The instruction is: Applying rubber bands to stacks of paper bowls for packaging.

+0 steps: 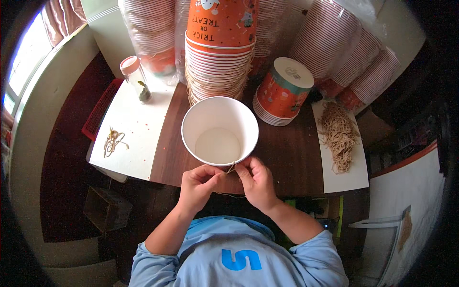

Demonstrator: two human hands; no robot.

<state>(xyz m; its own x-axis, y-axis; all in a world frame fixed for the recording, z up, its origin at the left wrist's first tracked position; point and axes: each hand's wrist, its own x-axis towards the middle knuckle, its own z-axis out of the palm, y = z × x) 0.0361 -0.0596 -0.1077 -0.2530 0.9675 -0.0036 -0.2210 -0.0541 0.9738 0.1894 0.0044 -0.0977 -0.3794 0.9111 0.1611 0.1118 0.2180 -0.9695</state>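
Work table [167,143], dark brown, white strips at both ends. White-walled bucket [220,112] stands at the table's near edge, mouth toward the wearer, pale round bottom visible inside. Twine [231,168], thin and tan, is at the near side of the bucket's rim, between the 2 hands; a loose strand hangs below them.

Left hand [202,185]: thumb and forefinger pinched together on the twine, just beside the rim. Right hand [258,181]: thumb and forefinger likewise pinching the twine, fingertips close against the rim. Whether the fingertips touch the bucket, cannot tell. Forearms come up from light blue sleeves.

Directly behind the bucket, a tall stack [220,67] of orange-printed buckets, upside down, many pale rims nested; tan strands hang about the lower rims. Right of it, a shorter stack [286,91], also inverted, cream base up, orange sides with a green band.

Right white strip: a tangled heap [338,136] of tan twine. Left white strip: a small loose coil [114,142] of the same colour, and near the back a clear jar [138,81], pinkish lid, something green inside.

Rear: plastic-wrapped bucket stacks [325,40] on both sides. Red basket [99,112] beside the table's left edge.
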